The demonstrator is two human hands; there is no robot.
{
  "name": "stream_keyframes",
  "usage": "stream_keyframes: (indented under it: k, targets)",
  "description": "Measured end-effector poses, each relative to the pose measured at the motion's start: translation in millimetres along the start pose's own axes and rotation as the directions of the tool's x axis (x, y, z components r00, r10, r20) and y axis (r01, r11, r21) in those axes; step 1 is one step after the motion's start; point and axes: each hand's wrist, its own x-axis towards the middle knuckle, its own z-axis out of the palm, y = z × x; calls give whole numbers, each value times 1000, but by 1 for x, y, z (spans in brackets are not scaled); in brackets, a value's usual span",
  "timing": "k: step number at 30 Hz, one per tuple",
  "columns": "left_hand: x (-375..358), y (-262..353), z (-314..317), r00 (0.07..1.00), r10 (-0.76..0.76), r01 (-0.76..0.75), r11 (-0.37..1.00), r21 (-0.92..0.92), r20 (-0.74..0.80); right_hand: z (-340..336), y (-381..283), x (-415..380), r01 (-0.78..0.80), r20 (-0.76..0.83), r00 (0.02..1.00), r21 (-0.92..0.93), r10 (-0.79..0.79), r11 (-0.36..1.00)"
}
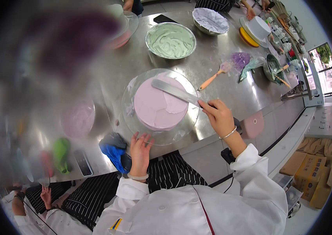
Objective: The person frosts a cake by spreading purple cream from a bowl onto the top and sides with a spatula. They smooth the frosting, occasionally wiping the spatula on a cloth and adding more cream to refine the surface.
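A round cake covered in pale pink cream (154, 107) sits on a clear glass turntable (130, 121). My right hand (219, 117) grips the handle of a long metal spatula (174, 91), whose blade lies flat across the top of the cake. A faint overlapping edge shows in the cream below the blade. At the near rim of the turntable, my left hand (140, 152) has its fingers apart and holds nothing. The fingertips are at the glass edge; whether they touch it is hard to tell.
Beyond the cake stand bowls of green cream (170, 40) and whitish cream (211, 20). A cream-smeared spatula (212, 78) and piping bags (241, 60) lie to the right. A blue cloth (113, 150) and phone (83, 162) are near left. Other people's hands (251, 13) show at the edges.
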Motion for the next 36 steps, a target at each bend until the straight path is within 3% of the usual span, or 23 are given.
stream_keyframes:
  k: [9,11,12,13,15,16,18,19,21,24,26,29,31,32,34,36]
  targets:
    - [-1,-6,-6,999,-11,12,1000,-19,31,-12,-17,-28,84,54,995,68,-88,994]
    - [-2,-5,-7,999,-1,2,1000,-28,36,-17,-26,-36,168,190,958,230,-214,959]
    - [-5,-7,-6,999,-24,27,996,-80,34,-20,-33,-39,172,197,946,373,-259,912]
    - [-8,-8,-5,998,-51,55,990,-131,35,-24,-40,-42,174,195,946,375,-261,910]
    - [-10,-13,-5,997,-43,47,997,-66,60,-32,-49,-49,-186,339,938,674,-75,715]
    - [-12,-15,-4,996,-67,69,997,-27,65,-34,-51,-49,-187,335,940,669,-67,720]
    - [-16,-18,-2,992,-95,94,995,14,78,-38,-52,-48,-588,474,808,668,349,455]
    - [-18,-17,-1,986,-143,141,990,28,85,-35,-48,-47,-587,468,809,668,355,457]
    - [-18,-16,-5,977,-191,187,981,45,93,-24,-37,-45,-597,415,774,729,477,335]
    - [-8,-13,-17,994,-110,110,994,6,3,-14,-25,-40,-611,388,767,685,511,398]
    - [-1,-6,-17,997,82,-83,996,16,7,-4,-14,-40,-626,394,762,653,514,427]
    - [-3,6,-8,998,17,-14,999,42,-59,4,1,-32,-580,352,805,636,478,509]
    - [-4,3,-6,998,11,-7,998,56,-60,5,7,-26,-506,254,861,520,441,688]
    - [-4,1,-6,998,1,4,997,73,-61,6,10,-22,-506,256,861,520,440,688]
    - [-6,-2,-7,999,0,4,998,67,-49,6,14,-16,-344,125,939,292,321,893]
    - [-7,-4,-6,999,-2,4,998,59,-37,2,10,-9,-353,143,935,280,325,893]
